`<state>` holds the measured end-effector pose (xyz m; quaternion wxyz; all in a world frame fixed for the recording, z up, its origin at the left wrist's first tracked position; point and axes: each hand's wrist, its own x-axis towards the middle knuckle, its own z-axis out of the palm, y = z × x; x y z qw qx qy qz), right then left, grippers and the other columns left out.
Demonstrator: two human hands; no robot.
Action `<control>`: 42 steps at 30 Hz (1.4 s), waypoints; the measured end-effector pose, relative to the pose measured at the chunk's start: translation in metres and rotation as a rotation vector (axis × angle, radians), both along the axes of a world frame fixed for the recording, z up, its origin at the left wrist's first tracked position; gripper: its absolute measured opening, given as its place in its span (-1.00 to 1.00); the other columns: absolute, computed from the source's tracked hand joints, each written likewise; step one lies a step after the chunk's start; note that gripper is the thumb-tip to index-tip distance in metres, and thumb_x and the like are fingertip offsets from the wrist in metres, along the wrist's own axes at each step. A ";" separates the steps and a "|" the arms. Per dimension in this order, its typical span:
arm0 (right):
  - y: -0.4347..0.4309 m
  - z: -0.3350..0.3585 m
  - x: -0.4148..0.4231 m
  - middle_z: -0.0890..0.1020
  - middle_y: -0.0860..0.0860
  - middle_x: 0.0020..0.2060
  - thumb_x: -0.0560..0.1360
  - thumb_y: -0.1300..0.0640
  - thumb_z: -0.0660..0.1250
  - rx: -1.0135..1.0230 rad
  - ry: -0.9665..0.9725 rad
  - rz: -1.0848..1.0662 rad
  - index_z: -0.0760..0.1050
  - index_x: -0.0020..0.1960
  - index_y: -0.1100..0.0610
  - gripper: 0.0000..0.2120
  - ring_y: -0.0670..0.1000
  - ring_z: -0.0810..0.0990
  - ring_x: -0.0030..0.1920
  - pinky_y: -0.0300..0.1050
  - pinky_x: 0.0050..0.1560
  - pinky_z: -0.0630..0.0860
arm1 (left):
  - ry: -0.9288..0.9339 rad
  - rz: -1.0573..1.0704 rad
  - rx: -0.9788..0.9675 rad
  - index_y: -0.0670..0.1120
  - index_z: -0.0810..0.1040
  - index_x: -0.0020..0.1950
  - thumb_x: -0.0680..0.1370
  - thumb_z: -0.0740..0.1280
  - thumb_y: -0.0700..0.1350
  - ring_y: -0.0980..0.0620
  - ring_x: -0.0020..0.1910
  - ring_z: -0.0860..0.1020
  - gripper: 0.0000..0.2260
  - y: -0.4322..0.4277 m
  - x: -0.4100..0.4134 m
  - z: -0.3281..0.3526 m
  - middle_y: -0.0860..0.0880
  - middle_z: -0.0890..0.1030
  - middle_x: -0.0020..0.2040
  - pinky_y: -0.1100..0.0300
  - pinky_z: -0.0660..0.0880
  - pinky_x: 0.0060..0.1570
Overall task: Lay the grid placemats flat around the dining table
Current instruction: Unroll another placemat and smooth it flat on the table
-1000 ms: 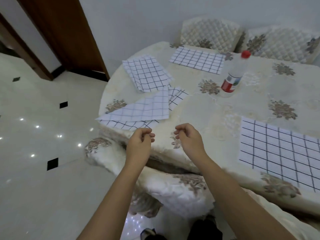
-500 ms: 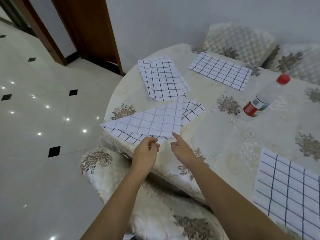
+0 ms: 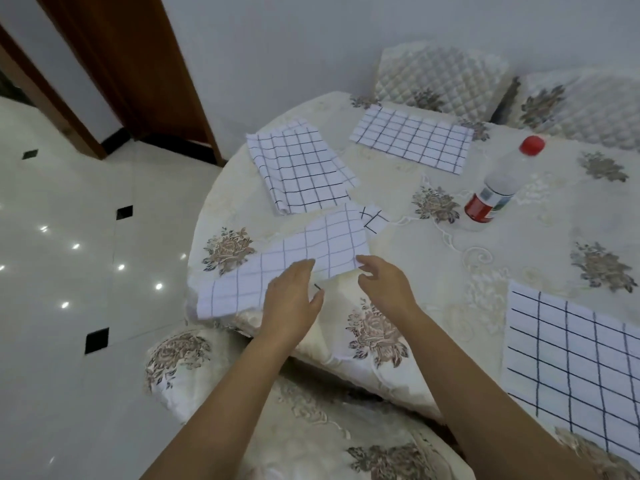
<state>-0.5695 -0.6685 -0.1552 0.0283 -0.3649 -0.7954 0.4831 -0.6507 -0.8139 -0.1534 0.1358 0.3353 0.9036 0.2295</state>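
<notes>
A folded grid placemat (image 3: 311,247) lies askew at the near left edge of the round table (image 3: 433,271), one corner hanging over the rim. My left hand (image 3: 292,299) rests flat on its near edge, fingers straight. My right hand (image 3: 382,284) hovers at the placemat's right corner with fingers loosely spread; contact is unclear. A rumpled placemat (image 3: 299,169) lies behind it. Another placemat (image 3: 412,142) lies flat at the far edge, and a third (image 3: 575,362) lies flat at the near right.
A clear bottle (image 3: 498,183) with a red cap and red label stands on the table right of centre. Quilted chairs (image 3: 443,77) stand behind the table, and a cushioned seat (image 3: 207,368) sits below my arms. Glossy tile floor and a wooden door frame are to the left.
Both hands have moved forward from the table's rim onto the folded placemat. My left hand opened from a curl to flat fingers. The camera shifted closer and leftward.
</notes>
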 end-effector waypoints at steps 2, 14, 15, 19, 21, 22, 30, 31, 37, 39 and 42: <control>0.006 0.020 0.009 0.57 0.05 0.21 0.53 0.23 0.21 0.039 0.043 -0.079 0.47 0.29 0.08 -0.66 -0.03 0.54 0.15 -0.26 0.00 0.39 | 0.127 -0.135 -0.169 -0.05 0.03 0.52 0.54 0.23 0.11 0.00 0.52 0.05 -0.35 0.012 -0.005 0.003 -0.03 0.13 0.53 -0.01 0.01 0.46; 0.026 0.097 0.061 0.63 0.03 -0.14 0.47 0.26 0.27 0.254 0.153 -0.326 0.59 0.12 0.08 -0.72 -0.35 0.44 -0.54 -0.49 -0.52 0.31 | 0.243 -0.214 -0.004 -0.15 0.56 0.00 0.53 0.21 -0.19 -0.10 -0.14 0.53 -0.85 0.033 -0.019 0.039 -0.04 0.55 -0.14 0.18 0.31 -0.25; 0.029 0.102 0.064 0.63 0.03 -0.16 0.47 0.25 0.29 0.291 0.138 -0.337 0.60 0.10 0.08 -0.75 -0.35 0.46 -0.51 -0.47 -0.50 0.33 | 0.221 -0.212 0.022 -0.13 0.57 0.00 0.54 0.22 -0.18 -0.09 -0.12 0.54 -0.85 0.034 -0.025 0.047 -0.05 0.57 -0.13 0.18 0.34 -0.24; 0.038 0.124 0.075 0.66 0.04 -0.20 0.44 0.19 0.39 0.315 0.192 -0.414 0.62 -0.06 0.14 -0.91 -0.11 0.57 -0.22 -0.35 -0.34 0.33 | 0.279 -0.220 0.096 -0.09 0.56 -0.04 0.56 0.22 -0.11 -0.09 -0.06 0.54 -0.87 0.041 -0.050 0.089 -0.05 0.62 -0.09 0.15 0.40 -0.15; 0.042 0.132 0.077 0.62 -0.01 -0.29 0.45 0.20 0.39 0.306 0.254 -0.450 0.61 -0.13 0.13 -0.97 -0.08 0.52 -0.26 -0.37 -0.34 0.32 | 0.328 -0.229 0.097 -0.08 0.51 -0.11 0.57 0.21 -0.11 -0.12 -0.03 0.54 -0.88 0.046 -0.063 0.108 -0.06 0.60 -0.13 0.12 0.39 -0.14; 0.044 0.136 0.078 0.57 -0.04 -0.32 0.45 0.20 0.38 0.319 0.273 -0.458 0.60 -0.15 0.13 -0.97 -0.09 0.48 -0.30 -0.39 -0.35 0.31 | 0.350 -0.220 0.095 -0.07 0.47 -0.15 0.56 0.22 -0.11 -0.13 -0.02 0.54 -0.88 0.048 -0.069 0.117 -0.06 0.59 -0.14 0.11 0.37 -0.14; 0.065 0.172 0.083 0.55 0.06 -0.24 0.49 0.22 0.35 0.245 0.554 -0.617 0.54 -0.14 0.19 -0.95 0.01 0.48 -0.21 -0.34 -0.31 0.41 | 0.230 -0.103 0.251 -0.08 0.45 -0.29 0.51 0.32 -0.09 -0.11 -0.20 0.43 -0.82 0.048 -0.109 0.172 -0.02 0.45 -0.32 0.15 0.28 -0.31; 0.068 0.178 0.083 0.55 0.04 -0.27 0.49 0.23 0.34 0.214 0.584 -0.633 0.53 -0.13 0.21 -0.95 0.03 0.49 -0.20 -0.26 -0.25 0.43 | 0.172 -0.108 0.300 -0.08 0.47 -0.30 0.50 0.32 -0.10 -0.11 -0.23 0.44 -0.81 0.048 -0.114 0.177 -0.03 0.45 -0.36 0.15 0.27 -0.36; 0.086 0.200 0.083 0.57 0.12 -0.17 0.50 0.20 0.32 0.148 0.667 -0.668 0.51 -0.16 0.18 -0.92 0.06 0.52 -0.10 0.02 0.01 0.46 | -0.291 -0.044 0.733 -0.03 0.55 -0.29 0.48 0.39 -0.18 0.07 -0.30 0.56 -0.85 0.044 -0.133 0.199 0.02 0.62 -0.36 0.27 0.49 -0.22; 0.091 0.204 0.083 0.57 0.07 -0.20 0.52 0.19 0.30 0.117 0.714 -0.649 0.51 -0.19 0.12 -0.89 0.05 0.54 -0.15 -0.03 -0.02 0.49 | -0.367 -0.024 0.795 -0.04 0.54 -0.25 0.51 0.35 -0.17 0.26 -0.42 0.58 -0.86 0.047 -0.135 0.205 0.17 0.61 -0.47 0.38 0.51 -0.34; 0.096 0.209 0.080 0.58 0.02 -0.21 0.54 0.17 0.28 0.068 0.774 -0.629 0.51 -0.17 0.08 -0.89 -0.05 0.56 -0.21 -0.27 -0.23 0.51 | -0.455 -0.006 0.838 -0.04 0.53 -0.22 0.56 0.29 -0.10 0.12 -0.29 0.56 -0.84 0.055 -0.137 0.212 0.06 0.62 -0.31 0.27 0.50 -0.24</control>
